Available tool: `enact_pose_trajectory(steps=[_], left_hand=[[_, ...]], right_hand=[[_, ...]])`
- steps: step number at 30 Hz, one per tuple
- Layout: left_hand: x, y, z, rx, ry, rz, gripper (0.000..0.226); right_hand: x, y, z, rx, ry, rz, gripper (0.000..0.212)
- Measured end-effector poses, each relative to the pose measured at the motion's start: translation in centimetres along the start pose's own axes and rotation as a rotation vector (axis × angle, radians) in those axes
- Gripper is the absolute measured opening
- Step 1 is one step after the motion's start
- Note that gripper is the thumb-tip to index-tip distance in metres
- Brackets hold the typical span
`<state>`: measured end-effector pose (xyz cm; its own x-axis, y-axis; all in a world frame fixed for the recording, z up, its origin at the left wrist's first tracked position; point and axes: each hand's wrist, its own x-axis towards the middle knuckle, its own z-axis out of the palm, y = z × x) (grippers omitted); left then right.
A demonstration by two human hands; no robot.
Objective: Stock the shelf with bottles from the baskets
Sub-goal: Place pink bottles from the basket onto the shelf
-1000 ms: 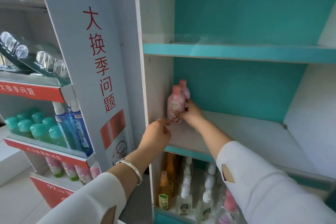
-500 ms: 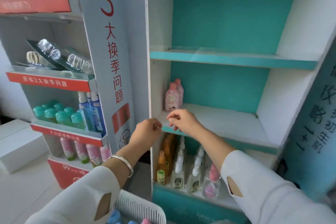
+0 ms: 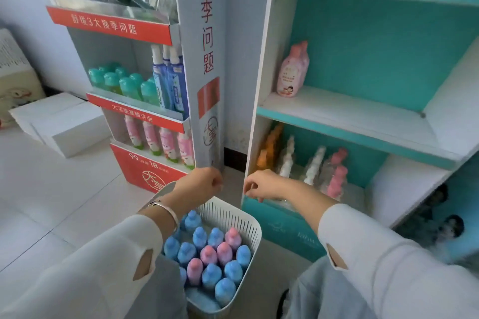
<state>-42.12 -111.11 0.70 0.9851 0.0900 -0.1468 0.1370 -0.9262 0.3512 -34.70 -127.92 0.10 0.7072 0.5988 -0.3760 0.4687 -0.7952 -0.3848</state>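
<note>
White sleeves [image 3: 90, 267]: both arms come in from the lower edge of the frame. A silver bracelet [image 3: 166, 211] sits on the left wrist.
Basket [image 3: 250, 219]: white plastic with a slotted wall. It stands on the tiled floor [image 3: 51, 189] at lower centre, and the left forearm partly covers it.
Basket bottles [image 3: 207, 254]: they have blue caps and pink caps, more blue than pink. They stand upright and are packed close together inside the basket.
Left hand [image 3: 201, 184]: it is above the far rim of the basket. The fingers are loosely curled and it holds nothing.
Right hand [image 3: 264, 185]: it is near the left hand but does not touch it, in front of the lowest compartment of the shelf. The fingers are relaxed and bent downward, and it holds nothing.
Shelf [image 3: 350, 116]: it has a teal back and white boards, and it fills the right half of the frame.
Lowest compartment: orange, white and pink-capped bottles [image 3: 311, 166] stand there in rows, somewhat blurred.
Middle board: two pink bottles [image 3: 291, 72] stand upright at its left end, beside the side wall, one behind the other.
Display stand [image 3: 145, 116]: it is at left centre, grey with red fronts and white Chinese characters.
Stand tiers: green-capped bottles [image 3: 121, 83] and blue spray bottles [image 3: 168, 80] are on one tier. Pink tubes [image 3: 160, 140] are on the tier below.
White boxes [image 3: 59, 122]: they lie on the floor at the far left, beside the stand.
</note>
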Motion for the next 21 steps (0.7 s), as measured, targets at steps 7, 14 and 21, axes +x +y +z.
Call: enact_pose_trajectory(steps=[7, 14, 21], left_hand=[[1.7, -3.7, 3.5, 0.195, -0.178, 0.023, 0.021], [4.6, -5.7, 4.9, 0.299, -0.263, 0.114, 0.022], [7.7, -8.7, 6.2, 0.288, -0.282, 0.056, 0.024]], right_hand=[[6.7, 1.4, 7.3, -0.232, -0.2, 0.033, 0.03], [12.0, 2.7, 15.0, -0.223, -0.271, 0.156, 0.03], [15.1, 4.8, 20.6, -0.112, -0.129, 0.366, 0.027]])
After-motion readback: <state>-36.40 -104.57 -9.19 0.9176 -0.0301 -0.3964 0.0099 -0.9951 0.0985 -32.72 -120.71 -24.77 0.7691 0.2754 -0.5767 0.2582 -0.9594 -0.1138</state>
